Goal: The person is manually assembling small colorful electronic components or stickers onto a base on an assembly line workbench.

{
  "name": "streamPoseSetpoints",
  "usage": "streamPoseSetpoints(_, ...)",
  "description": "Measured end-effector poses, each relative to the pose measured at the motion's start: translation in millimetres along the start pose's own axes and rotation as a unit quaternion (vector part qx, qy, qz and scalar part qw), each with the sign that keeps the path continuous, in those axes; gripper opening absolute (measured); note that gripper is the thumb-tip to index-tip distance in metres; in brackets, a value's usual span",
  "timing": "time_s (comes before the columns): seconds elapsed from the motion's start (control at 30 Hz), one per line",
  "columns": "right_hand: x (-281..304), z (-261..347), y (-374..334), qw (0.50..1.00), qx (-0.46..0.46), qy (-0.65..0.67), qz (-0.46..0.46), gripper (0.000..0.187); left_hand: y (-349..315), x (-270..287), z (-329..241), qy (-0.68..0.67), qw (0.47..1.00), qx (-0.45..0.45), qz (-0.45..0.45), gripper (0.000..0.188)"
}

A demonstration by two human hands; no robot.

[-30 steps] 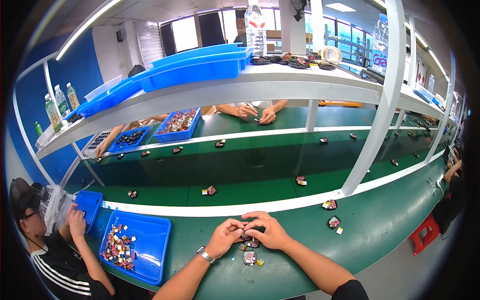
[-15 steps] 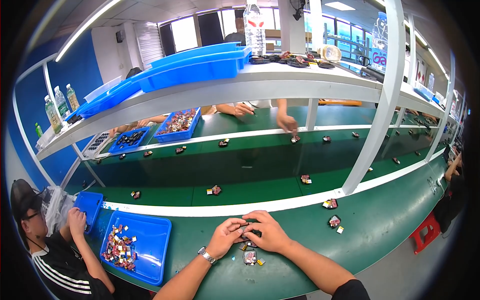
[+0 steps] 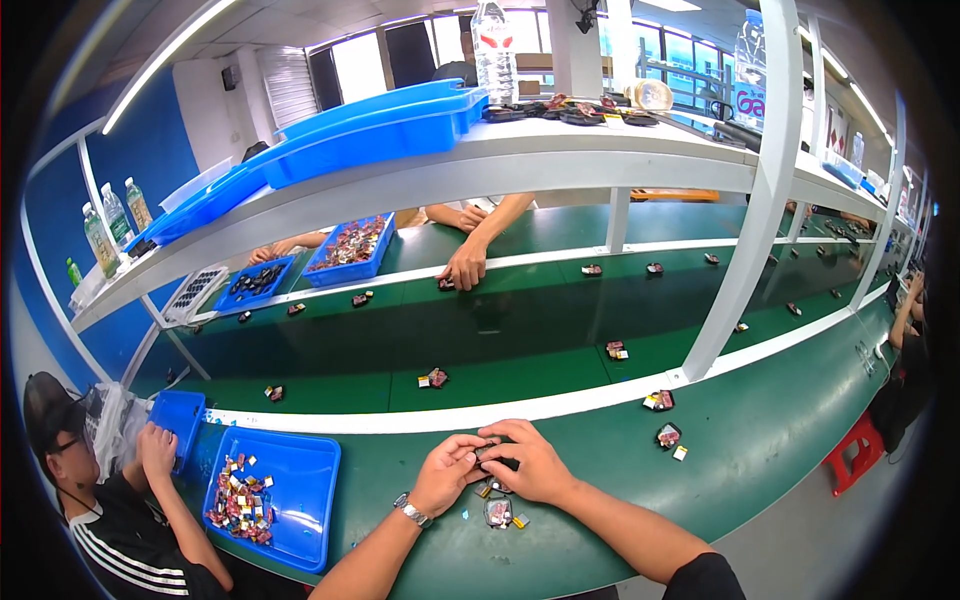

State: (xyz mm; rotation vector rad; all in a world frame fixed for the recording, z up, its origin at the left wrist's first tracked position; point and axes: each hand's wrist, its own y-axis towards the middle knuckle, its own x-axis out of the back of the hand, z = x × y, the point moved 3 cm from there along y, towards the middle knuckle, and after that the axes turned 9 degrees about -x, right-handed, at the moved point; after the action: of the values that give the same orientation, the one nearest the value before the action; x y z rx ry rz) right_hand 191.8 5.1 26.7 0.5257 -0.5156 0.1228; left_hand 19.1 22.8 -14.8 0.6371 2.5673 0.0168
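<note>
With left hand (image 3: 445, 477) and right hand (image 3: 533, 468) brought together over the green bench (image 3: 615, 455), pinching a small dark piece (image 3: 487, 450) between thumbs and fingers; seen from the head view only, and mostly covered by fingertips, so can't tell its exact shape or how firm the squeeze.

Going by size next to the fingers, probably super light; likely stiff too, more hard plastic than anything bendy; maybe a bit slick on smooth faces, so worth pinching by opposite edges, thumb against forefinger, rather than pressing flat on top; would go easy on the middle, just in case of delicate bits inside.

Just below the hands, on the bench, a square dark-rimmed unit (image 3: 498, 513) with a tiny yellow-and-white tab (image 3: 520, 521) beside it; would lift that unit by its rim, and treat the tab as easily bent or lost; off to the left, a blue tray (image 3: 322, 500) with a heap of small red, yellow and white parts (image 3: 240, 505); probably just as light, best picked singly by the edges.
</note>
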Motion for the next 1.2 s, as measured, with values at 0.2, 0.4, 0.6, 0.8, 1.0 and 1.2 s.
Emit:
streamPoseSetpoints(0.2, -4, -2, -2, 0.999, -0.033, 0.018, 0.001, 0.014, 0, -2, -1, -0.004, 1.000, 0.006, -0.001, 0.021)
streamPoseSetpoints(0.4, -2, 1, -3, 0.999, -0.035, 0.004, -0.002, 0.014, 0, -8, -7, -0.017, 1.000, 0.002, -0.006, 0.020)
streamPoseSetpoints(0.6, -7, -1, -3, 0.999, -0.042, 0.008, -0.011, 0.018, 0, -4, -2, -0.015, 1.000, -0.004, -0.014, 0.019)
streamPoseSetpoints(0.8, -8, 3, -1, 0.999, -0.032, 0.032, -0.003, 0.018, 0, 3, 1, -0.021, 0.999, -0.025, -0.027, 0.019)
streamPoseSetpoints(1.0, -7, 2, -3, 0.999, -0.027, -0.004, -0.020, 0.020, -1, 4, 3, -0.050, 0.999, -0.018, -0.013, 0.019)
streamPoseSetpoints(1.2, -6, 2, -1, 0.999, -0.035, 0.032, -0.010, 0.018, -1, 0, 2, -0.042, 0.999, -0.030, -0.007, 0.019)
